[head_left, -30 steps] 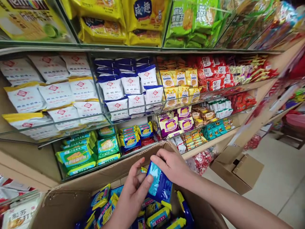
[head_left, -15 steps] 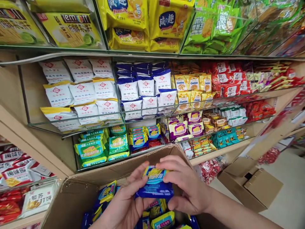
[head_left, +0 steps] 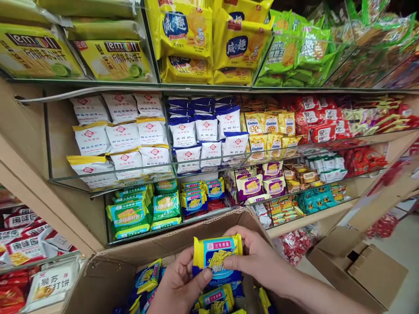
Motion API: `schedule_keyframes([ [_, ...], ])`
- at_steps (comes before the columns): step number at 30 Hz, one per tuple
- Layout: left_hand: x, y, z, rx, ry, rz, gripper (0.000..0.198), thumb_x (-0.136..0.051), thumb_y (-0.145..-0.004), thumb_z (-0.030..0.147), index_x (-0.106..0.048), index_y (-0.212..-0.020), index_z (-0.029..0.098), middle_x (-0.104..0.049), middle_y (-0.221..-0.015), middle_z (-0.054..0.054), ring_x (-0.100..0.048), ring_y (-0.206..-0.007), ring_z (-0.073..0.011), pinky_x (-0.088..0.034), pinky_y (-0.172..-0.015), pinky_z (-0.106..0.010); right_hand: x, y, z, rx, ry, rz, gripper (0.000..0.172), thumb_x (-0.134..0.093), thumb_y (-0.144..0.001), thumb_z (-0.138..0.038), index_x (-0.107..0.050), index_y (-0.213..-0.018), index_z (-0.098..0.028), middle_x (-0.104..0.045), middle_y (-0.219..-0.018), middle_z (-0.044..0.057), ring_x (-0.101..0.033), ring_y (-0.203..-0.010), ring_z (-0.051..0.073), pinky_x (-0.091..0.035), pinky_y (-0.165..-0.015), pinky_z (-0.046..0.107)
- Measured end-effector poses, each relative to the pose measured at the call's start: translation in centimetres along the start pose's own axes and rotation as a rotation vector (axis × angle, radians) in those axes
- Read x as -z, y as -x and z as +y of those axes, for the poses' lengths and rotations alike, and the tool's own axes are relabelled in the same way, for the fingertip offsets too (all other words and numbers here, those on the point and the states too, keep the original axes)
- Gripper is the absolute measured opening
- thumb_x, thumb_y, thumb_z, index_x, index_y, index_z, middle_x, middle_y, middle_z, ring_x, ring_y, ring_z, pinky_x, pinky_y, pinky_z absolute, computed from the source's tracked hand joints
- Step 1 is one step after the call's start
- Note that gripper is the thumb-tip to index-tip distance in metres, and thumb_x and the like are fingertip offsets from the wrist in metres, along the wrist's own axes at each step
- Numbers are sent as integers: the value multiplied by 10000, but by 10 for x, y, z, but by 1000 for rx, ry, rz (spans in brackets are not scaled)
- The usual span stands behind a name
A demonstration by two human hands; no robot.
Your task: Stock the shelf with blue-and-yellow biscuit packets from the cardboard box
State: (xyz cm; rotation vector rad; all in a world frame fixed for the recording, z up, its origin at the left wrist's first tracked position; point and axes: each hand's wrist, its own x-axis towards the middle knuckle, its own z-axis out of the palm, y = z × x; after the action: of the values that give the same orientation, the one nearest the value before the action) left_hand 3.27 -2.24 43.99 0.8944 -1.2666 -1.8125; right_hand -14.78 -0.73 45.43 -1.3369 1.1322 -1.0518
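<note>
A yellow-and-blue biscuit packet is held upright over the open cardboard box, its printed front facing me. My left hand grips the packet's left side, thumb on the front. On the right side, my right hand pinches it with the thumb across the front. Below both hands, more packets of the same kind lie loose in the box. Similar yellow-and-blue packets stand on the lower shelf just behind the box, beside green soda biscuit packets.
Glass-fronted shelves hold white packets, yellow biscuit packs and purple packets. A pale cable runs along the upper shelf edge. Another cardboard box sits on the floor at right. Red-and-white packs fill a shelf at left.
The packet has been turned so its yellow top and printed front face me. Both hands have shifted their grip on it. The view has tilted slightly upward.
</note>
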Motion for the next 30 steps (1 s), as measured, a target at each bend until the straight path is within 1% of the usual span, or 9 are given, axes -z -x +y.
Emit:
schedule_keyframes([
  [3,14,2,5,-82,-279,77,362,-554,-740,373,-491,-1058,211,-658,-920,-49,-615,-766,-176,-498,-688,-290,18,-21,-21,180,203,113,305,-606,-677,-274,-470,-939,-199,-566,-818,-9,-534,-743,136,-432,-644,243],
  [5,25,3,14,-250,-559,140,320,-500,-777,351,-486,-1075,235,-642,-968,-48,-605,-840,-184,-493,-746,-300,30,-45,-33,320,356,240,294,-572,-701,-279,-458,-961,-203,-559,-846,-8,-527,-758,137,-425,-667,251],
  [6,31,3,19,-346,-729,152,299,-499,-779,328,-502,-1066,243,-633,-993,-48,-590,-892,-191,-483,-781,-305,34,-59,-37,345,460,279,281,-559,-709,-279,-457,-959,-202,-556,-845,-10,-524,-754,136,-421,-664,249],
  [9,54,-3,37,-621,-1215,157,231,-507,-771,266,-565,-994,244,-621,-1021,-49,-556,-965,-206,-463,-823,-321,36,-102,-37,243,802,260,293,-570,-695,-259,-478,-965,-195,-568,-885,1,-527,-789,143,-413,-677,244],
  [12,79,-13,49,-812,-1477,176,189,-485,-779,235,-574,-945,218,-626,-982,-56,-558,-943,-200,-464,-807,-329,21,-136,-26,131,956,148,364,-664,-605,-225,-537,-944,-181,-595,-929,28,-546,-826,161,-417,-692,236],
  [16,104,-21,49,-876,-1579,264,165,-458,-794,219,-556,-925,198,-618,-956,-68,-554,-941,-195,-460,-803,-332,-5,-160,-12,47,1064,68,454,-730,-528,-242,-569,-942,-147,-606,-967,85,-569,-852,195,-442,-691,252],
  [21,115,-24,34,-863,-1584,285,180,-431,-800,180,-528,-951,181,-601,-946,-82,-557,-914,-186,-469,-766,-314,-18,-172,-2,25,1233,94,548,-718,-553,-180,-503,-1041,-55,-519,-1077,202,-582,-852,244,-463,-680,314],
  [26,117,-30,27,-877,-1611,309,190,-398,-793,142,-522,-932,174,-608,-913,-81,-565,-856,-184,-469,-742,-315,-17,-174,0,94,1320,58,499,-724,-552,-230,-530,-993,-104,-484,-1110,173,-595,-821,233,-466,-661,288],
  [30,118,-31,26,-889,-1599,312,182,-408,-784,129,-514,-923,177,-607,-873,-62,-563,-812,-178,-464,-716,-301,-19,-171,-3,115,1366,86,506,-721,-553,-264,-531,-999,-122,-491,-1079,154,-571,-861,260,-470,-669,321],
])
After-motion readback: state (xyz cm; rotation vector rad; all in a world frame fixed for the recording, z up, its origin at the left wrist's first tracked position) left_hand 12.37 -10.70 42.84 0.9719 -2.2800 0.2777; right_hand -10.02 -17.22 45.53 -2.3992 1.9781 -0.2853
